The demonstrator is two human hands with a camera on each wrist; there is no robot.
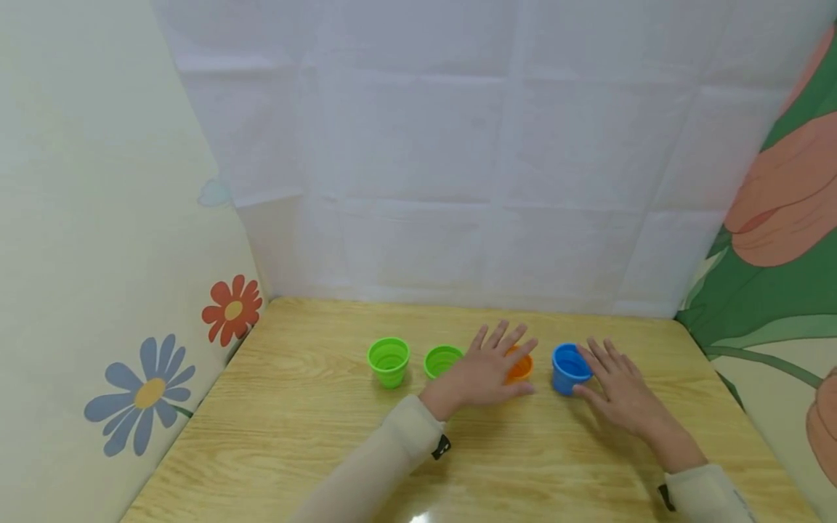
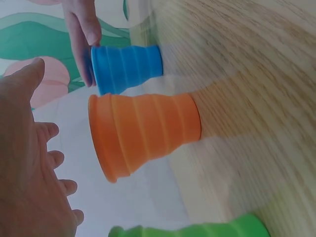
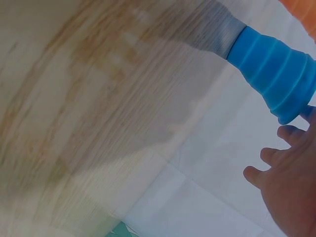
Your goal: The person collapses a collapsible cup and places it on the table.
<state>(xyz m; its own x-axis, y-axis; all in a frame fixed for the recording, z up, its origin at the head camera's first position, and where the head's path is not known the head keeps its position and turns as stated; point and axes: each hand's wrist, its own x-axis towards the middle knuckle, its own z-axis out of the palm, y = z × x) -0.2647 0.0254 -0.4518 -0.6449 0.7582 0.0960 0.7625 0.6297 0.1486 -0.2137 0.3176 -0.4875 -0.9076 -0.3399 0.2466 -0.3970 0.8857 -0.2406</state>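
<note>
From my remote station I logged two pale sleeves (image 1: 382,465) at the near side, above the wooden table (image 1: 281,421). Beyond them, the left hand (image 1: 487,374) hovered palm down with fingers spread, gripping nothing, apart from the orange cup (image 2: 145,133) just beyond it. The right hand (image 1: 624,399) had its fingers extended and thumb apart beside the blue cup (image 1: 567,376); its fingertips were at the rim, but I could not tell whether they touched.

The cups formed a left-to-right row: left green cup (image 1: 389,372), second green cup (image 1: 441,363), orange, blue. All stood mouth up on narrower bases, spaced apart; I judged this kept them steady and left finger room around each. Farthest, a white cloth (image 1: 405,145) hung behind the table, probably as a plain backdrop.

Count: two green, one orange, one blue; four cups, two hands, one cloth.
</note>
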